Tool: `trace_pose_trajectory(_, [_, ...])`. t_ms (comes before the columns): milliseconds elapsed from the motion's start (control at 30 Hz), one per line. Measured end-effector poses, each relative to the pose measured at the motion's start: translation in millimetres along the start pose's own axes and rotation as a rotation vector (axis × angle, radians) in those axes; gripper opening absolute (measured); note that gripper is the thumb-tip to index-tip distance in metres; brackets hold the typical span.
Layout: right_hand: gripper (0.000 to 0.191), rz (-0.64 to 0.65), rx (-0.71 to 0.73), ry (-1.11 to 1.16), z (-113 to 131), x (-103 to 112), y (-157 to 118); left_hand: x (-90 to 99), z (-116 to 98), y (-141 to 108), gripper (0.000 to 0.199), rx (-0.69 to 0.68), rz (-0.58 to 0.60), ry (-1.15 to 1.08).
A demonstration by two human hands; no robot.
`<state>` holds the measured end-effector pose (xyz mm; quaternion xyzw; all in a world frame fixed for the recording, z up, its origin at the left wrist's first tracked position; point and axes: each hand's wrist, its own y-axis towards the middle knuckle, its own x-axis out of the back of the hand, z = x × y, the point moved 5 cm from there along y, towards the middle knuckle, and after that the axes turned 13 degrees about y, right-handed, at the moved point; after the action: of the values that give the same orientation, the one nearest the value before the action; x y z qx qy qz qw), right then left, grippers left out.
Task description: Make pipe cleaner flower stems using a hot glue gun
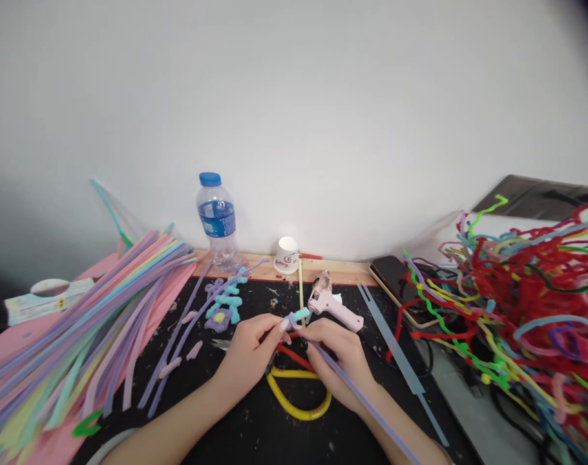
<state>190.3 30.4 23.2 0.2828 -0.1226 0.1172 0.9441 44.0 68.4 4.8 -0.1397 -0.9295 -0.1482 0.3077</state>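
Note:
My left hand [252, 349] pinches a small turquoise and purple pipe-cleaner piece [301, 314] at the middle of the black mat. Close beside it, my right hand [340, 358] grips a long purple pipe cleaner [366, 403], which runs back over the right forearm; its front end is at the turquoise piece. Beneath the hands lies a tool with a yellow looped handle [294, 412] and a red part, its other end hidden. Just beyond the right hand rests a pale pink glue gun [335, 307]. A turquoise and purple pipe-cleaner flower [221, 316] lies beyond the left hand.
Bundled pastel pipe cleaners [114, 310] cover the left side. A water bottle [217, 223] and a paper cup [287, 255] stand along the wall. To the right are a pale blue strip [391, 339], a phone [395, 281] and a tangled heap of coloured pipe cleaners [531, 297].

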Motion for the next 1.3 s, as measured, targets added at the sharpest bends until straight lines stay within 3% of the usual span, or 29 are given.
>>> trace_pose_trajectory(200, [0.020, -0.045, -0.008, -0.008, 0, 3, 1, 2.2, -4, 0, 0.030, -0.048, -0.030, 0.034])
trace_pose_trajectory(400, [0.007, -0.145, -0.105, -0.064, 0, 10, 0, 3.8, -10, -6, 0.025, -0.246, -0.094, 0.181])
trace_pose_trajectory(533, [0.022, -0.105, -0.154, -0.068, -4, 7, 1, 5.7, -13, -9, 0.024, -0.379, -0.148, 0.258])
trace_pose_trajectory(667, [0.022, -0.058, -0.126, -0.068, -2, 3, 2, 6.2, -15, -9, 0.022, -0.422, -0.165, 0.310])
trace_pose_trajectory(900, [0.018, 0.033, -0.088, -0.140, 0, -2, 2, 3.5, -10, -9, 0.022, -0.355, -0.144, 0.296])
trace_pose_trajectory(1300, [0.020, 0.083, -0.102, -0.187, -6, -2, 3, 0.9, -7, -3, 0.027, -0.095, -0.032, -0.005])
